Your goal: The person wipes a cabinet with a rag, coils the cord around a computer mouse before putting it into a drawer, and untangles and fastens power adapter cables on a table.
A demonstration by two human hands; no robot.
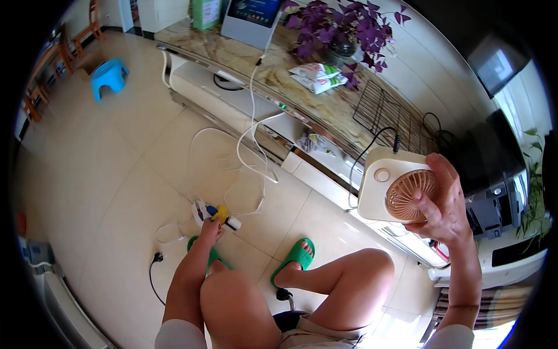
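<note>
My right hand (444, 203) grips a small cream-coloured fan (372, 189) with a round beige grille, its thumb lying over the grille. A black cable (397, 142) is plugged into the fan's top edge. Down near the floor, my left hand (211, 230) has its fingers closed at a yellow plug-like piece (220, 213) on a white power strip (200, 210). A blue piece and a white adapter (233, 223) are beside it. The exact contact of the left fingertips is too small to make out.
White cords (239, 151) trail from a marble-topped cabinet (273, 78) to the floor. On its top are a tablet-like screen (251, 17), a purple-leaved plant (343, 29), packets (318, 77) and a wire rack (383, 110). A loose black plug (157, 257) and a blue stool (109, 77) are leftward.
</note>
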